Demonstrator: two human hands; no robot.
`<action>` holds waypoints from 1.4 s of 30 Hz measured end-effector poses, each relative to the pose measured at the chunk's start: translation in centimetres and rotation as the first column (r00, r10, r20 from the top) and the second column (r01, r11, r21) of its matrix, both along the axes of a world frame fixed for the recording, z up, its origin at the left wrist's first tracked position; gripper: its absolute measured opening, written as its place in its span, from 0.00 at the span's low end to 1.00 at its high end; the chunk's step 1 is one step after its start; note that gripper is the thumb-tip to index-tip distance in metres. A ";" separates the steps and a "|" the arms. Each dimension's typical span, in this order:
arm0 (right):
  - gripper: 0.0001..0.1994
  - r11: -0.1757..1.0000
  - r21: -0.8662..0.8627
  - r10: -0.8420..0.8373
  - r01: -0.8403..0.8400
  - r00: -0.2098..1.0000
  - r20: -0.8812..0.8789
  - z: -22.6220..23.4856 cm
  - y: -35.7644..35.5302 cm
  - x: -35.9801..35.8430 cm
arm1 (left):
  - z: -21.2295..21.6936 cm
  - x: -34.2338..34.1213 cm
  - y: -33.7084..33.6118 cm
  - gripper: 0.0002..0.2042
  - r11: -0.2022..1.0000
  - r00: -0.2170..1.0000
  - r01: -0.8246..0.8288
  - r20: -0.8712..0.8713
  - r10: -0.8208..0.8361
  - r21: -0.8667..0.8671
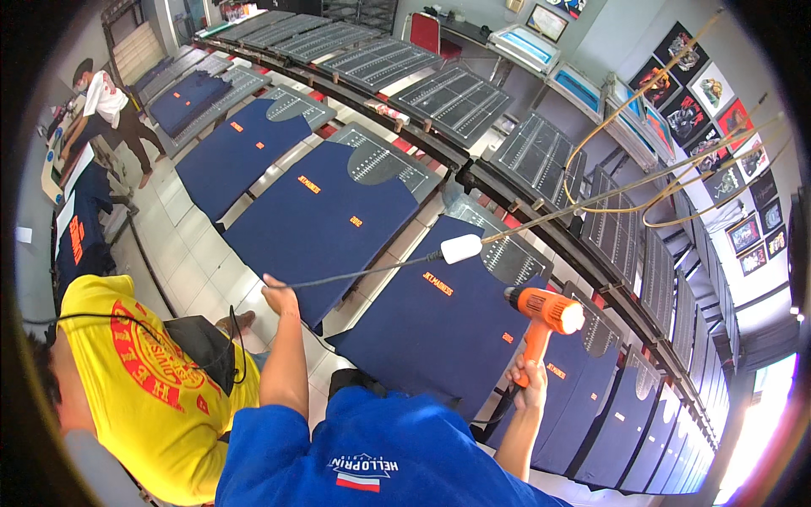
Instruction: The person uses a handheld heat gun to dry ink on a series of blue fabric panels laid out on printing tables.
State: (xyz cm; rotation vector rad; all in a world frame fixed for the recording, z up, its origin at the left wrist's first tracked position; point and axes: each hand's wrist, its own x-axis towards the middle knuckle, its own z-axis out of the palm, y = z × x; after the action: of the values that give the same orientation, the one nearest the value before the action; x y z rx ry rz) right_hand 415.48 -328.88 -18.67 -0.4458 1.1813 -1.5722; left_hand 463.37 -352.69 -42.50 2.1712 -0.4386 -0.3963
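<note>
My right hand (529,382) is wrapped round the handle of an orange heat gun (545,317). The gun's dark nozzle points left, over the right side of a navy shirt (422,329) with small orange prints. That shirt lies flat on a dark printing board (515,253) marked with white scales. Out to the left, my left hand (277,294) is closed at a black cable (363,272). The cable runs up to a white socket block (461,248), which hangs above the shirt from a beige cord (541,218).
More navy shirts (317,228) lie on boards along the long metal rack (422,139). A person in a yellow shirt (144,363) is close on my left. Another person in white (108,100) bends at the far left. Framed screens (577,89) lean by the wall.
</note>
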 end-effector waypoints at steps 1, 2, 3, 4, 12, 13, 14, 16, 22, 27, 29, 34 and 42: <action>0.29 0.996 -0.079 -0.043 0.048 0.997 0.064 -0.1 1.7 -0.5 | -0.1 -1.0 1.6 0.34 0.997 0.995 0.047 -0.087 -0.052 -0.059; 0.29 0.984 -0.150 -0.073 0.094 0.988 0.135 -0.3 3.2 -1.0 | -1.4 -1.7 3.6 0.34 0.998 0.996 0.061 -0.065 -0.059 0.028; 0.29 0.966 -0.215 -0.097 0.142 0.973 0.207 -0.5 4.5 -1.6 | -2.6 -2.4 5.5 0.34 0.990 0.997 0.069 -0.042 -0.065 0.119; 0.29 0.968 -0.172 -0.163 0.184 0.978 0.132 0.4 5.3 -1.8 | -1.7 -4.3 7.9 0.33 0.980 0.995 0.079 -0.074 -0.066 0.181; 0.26 0.997 0.060 -0.062 0.050 0.975 0.214 -1.8 13.6 -9.3 | -1.5 -10.1 25.6 0.21 0.793 0.920 0.354 -0.033 -0.390 0.496; 0.24 0.994 0.079 -0.090 0.075 0.973 0.210 -2.8 14.7 -9.6 | -2.2 -10.1 26.8 0.20 0.757 0.889 0.402 -0.022 -0.457 0.514; 0.23 0.989 0.102 -0.123 0.105 0.974 0.192 -3.5 15.9 -10.1 | -1.9 -11.0 27.8 0.19 0.713 0.850 0.459 -0.029 -0.526 0.531; 0.21 0.982 0.127 -0.170 0.142 0.955 0.243 -4.8 18.2 -11.3 | -1.2 -12.1 28.9 0.19 0.653 0.817 0.504 -0.067 -0.573 0.565; 0.15 0.957 0.125 -0.288 0.260 0.874 0.390 -9.6 24.4 -16.9 | 0.0 -14.7 31.1 0.19 0.527 0.682 0.654 -0.122 -0.721 0.542; 0.17 0.923 0.113 -0.383 0.369 0.840 0.383 -12.2 29.1 -20.5 | 7.5 -20.1 31.6 0.32 0.345 0.463 0.671 -0.009 -0.886 0.656; 0.19 0.934 0.130 -0.358 0.334 0.851 0.385 -13.3 30.4 -21.3 | 9.9 -22.7 32.3 0.35 0.365 0.309 0.753 0.195 -0.931 0.548; 0.21 0.974 0.103 -0.226 0.201 0.898 0.379 -16.4 32.2 -22.3 | 12.7 -30.1 31.2 0.25 0.308 0.193 0.936 0.486 -0.852 0.168; 0.26 0.987 0.095 -0.160 0.133 0.898 0.410 -17.2 32.0 -23.1 | 5.9 -28.3 26.4 0.06 0.481 0.338 0.864 0.540 -0.771 0.147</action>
State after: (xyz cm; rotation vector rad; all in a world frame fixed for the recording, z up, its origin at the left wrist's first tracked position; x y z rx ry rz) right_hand 392.34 -296.84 -35.91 0.0308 0.9443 -1.6494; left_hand 435.08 -326.32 -36.60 1.6743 -1.9028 -0.2314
